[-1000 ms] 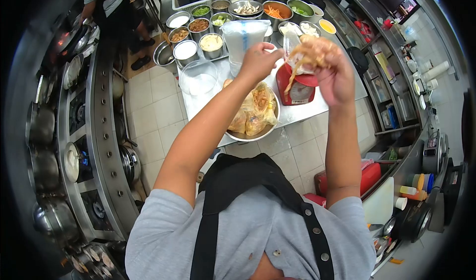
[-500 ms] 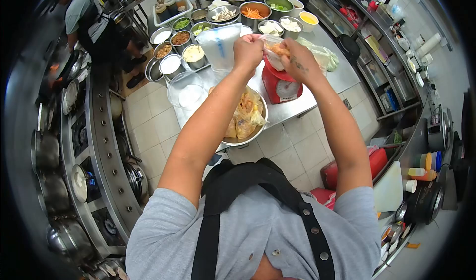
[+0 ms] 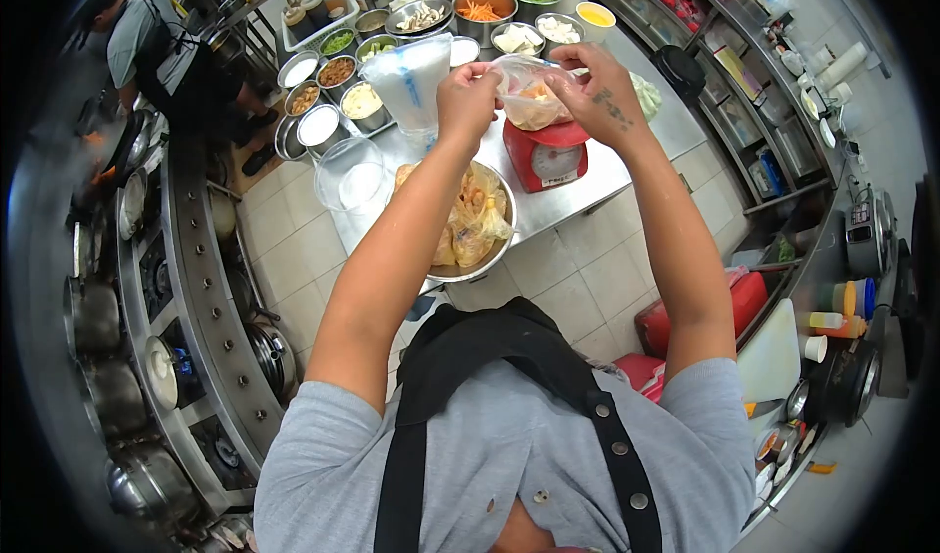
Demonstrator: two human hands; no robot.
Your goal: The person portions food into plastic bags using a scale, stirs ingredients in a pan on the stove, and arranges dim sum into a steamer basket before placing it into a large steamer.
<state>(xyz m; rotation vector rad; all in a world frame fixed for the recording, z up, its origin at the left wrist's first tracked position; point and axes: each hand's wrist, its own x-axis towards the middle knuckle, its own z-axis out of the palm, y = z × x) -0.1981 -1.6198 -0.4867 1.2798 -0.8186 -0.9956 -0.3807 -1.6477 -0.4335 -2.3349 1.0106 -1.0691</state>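
A clear plastic bag (image 3: 534, 105) with orange-brown food inside hangs between my hands, over the red scale (image 3: 550, 156). My left hand (image 3: 468, 102) pinches the bag's left edge. At the bag's right side is my right hand (image 3: 597, 93), its fingers bent against the plastic at the opening. Nearer to me, a metal bowl (image 3: 508, 228) holds filled, tied bags (image 3: 477, 222), partly behind my left forearm. A stack of clear bags (image 3: 409, 85) stands left of my left hand, and a round clear container (image 3: 350, 175) sits farther left.
Metal bowls of chopped food, among them carrot strips (image 3: 480, 11), crowd the back of the steel table (image 3: 607, 176). A co-worker (image 3: 162, 58) stands at the upper left near the stove (image 3: 201, 308). Shelves (image 3: 764, 132) line the right side.
My right hand held loose food in the air a second ago; that food is now inside the bag. The bag has come lower over the scale. The view has shifted, and the co-worker shows more.
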